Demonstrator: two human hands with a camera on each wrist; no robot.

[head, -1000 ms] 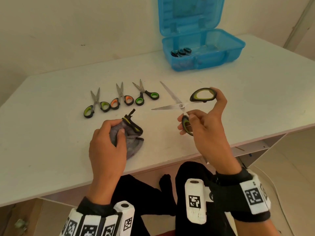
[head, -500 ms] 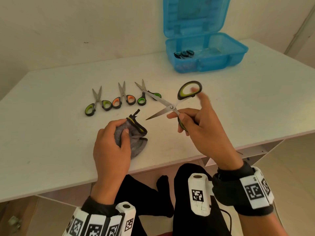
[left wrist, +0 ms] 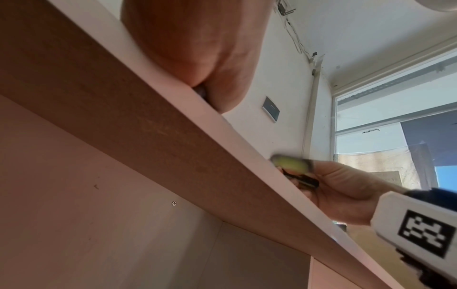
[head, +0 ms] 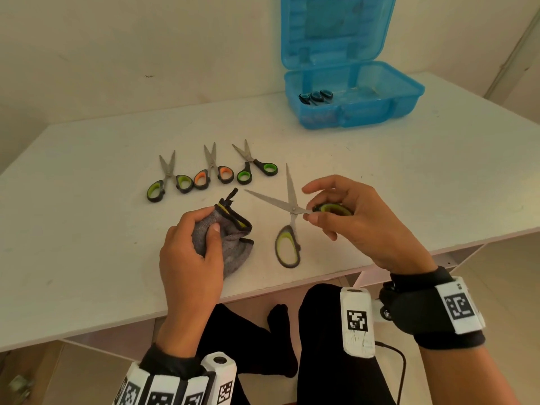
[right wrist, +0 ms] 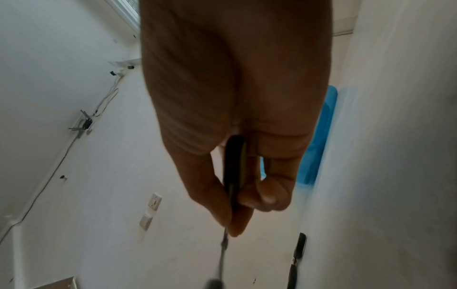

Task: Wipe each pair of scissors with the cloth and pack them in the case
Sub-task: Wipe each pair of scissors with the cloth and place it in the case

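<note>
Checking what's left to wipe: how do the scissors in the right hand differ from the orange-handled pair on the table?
The held scissors are bigger, with yellow-green handle linings, blades spread wide, gripped by the right hand. The orange-handled pair is smaller, nearly closed, lying untouched. Both have black handles.

Large scissors point(head: 287, 217) splayed open — grey cloth point(head: 230, 238) bunched beside.

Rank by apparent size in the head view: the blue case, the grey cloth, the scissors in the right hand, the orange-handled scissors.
1. Blue case, clearly largest, though farthest away.
2. Scissors in the right hand, blades spread wide.
3. Grey cloth, bunched, partly hidden by the left hand; nearness makes ranks 2 and 3 unsure.
4. Orange-handled scissors, smallest.
</note>
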